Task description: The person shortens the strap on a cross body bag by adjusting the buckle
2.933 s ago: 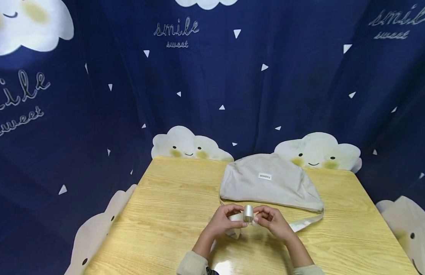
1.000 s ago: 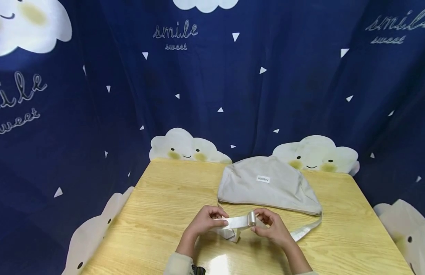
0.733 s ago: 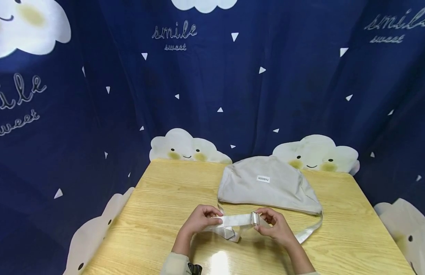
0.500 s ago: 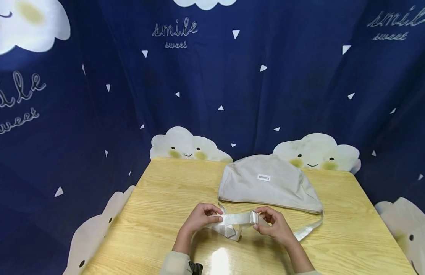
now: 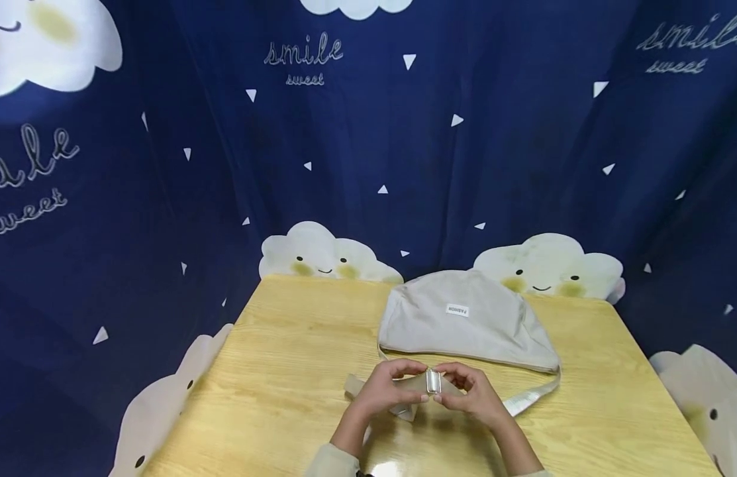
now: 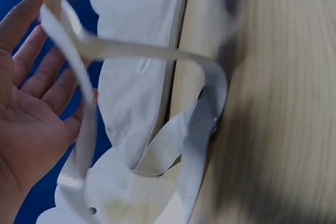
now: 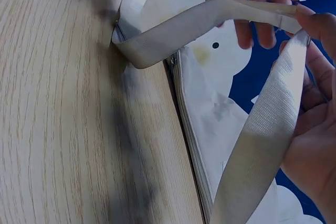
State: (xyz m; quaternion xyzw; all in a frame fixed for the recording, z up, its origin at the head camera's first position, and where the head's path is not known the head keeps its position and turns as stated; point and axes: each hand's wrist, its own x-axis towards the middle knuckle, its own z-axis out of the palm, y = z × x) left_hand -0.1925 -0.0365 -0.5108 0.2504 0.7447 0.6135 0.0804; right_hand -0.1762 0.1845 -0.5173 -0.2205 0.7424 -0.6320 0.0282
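Observation:
A beige shoulder bag [image 5: 463,321] lies on the table, its strap [image 5: 526,401] coming forward to both hands. Between the hands sits the strap's metal slide buckle [image 5: 433,381]. My left hand [image 5: 385,389] pinches the strap with thumb and forefinger right at the buckle's left side. From the other side, my right hand [image 5: 472,392] pinches the strap at the buckle's right edge. In the left wrist view the strap [image 6: 134,50] hangs in loops below the fingertips. The right wrist view shows the strap [image 7: 268,124] running down from the right hand's pinch.
The wooden table [image 5: 296,331] reaches back to a dark blue curtain [image 5: 368,132] printed with clouds and triangles. A folded strap end [image 5: 405,412] hangs low beneath the left hand, and a strap loop [image 5: 353,384] juts out to its left.
My left hand first drew left along the strap, away from the buckle, and has now come back right to it. My right hand stays at the buckle. The bag has not moved.

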